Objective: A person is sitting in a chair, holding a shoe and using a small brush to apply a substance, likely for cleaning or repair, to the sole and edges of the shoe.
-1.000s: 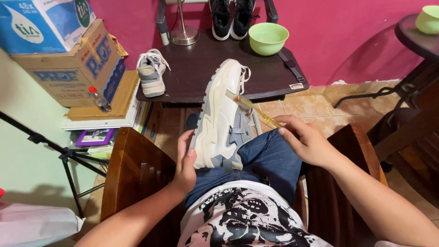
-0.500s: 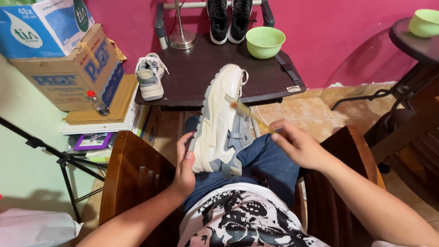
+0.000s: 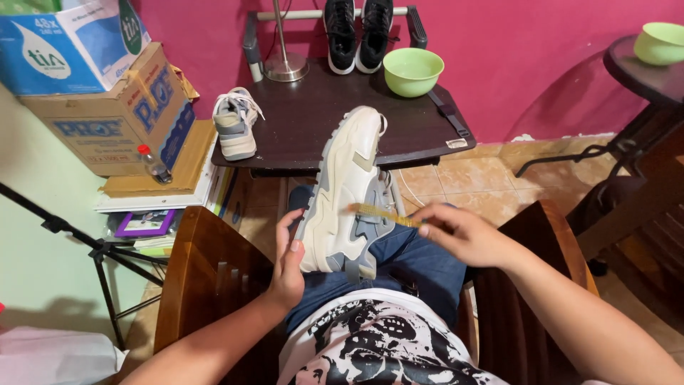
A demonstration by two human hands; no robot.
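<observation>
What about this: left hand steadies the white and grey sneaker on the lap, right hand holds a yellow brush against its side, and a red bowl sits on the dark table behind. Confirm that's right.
Not quite: the bowl on the dark table is light green, not red, as the head view shows. The rest holds: the left hand steadies the white and grey sneaker on the lap, and the right hand holds a yellow brush against its side.
</observation>
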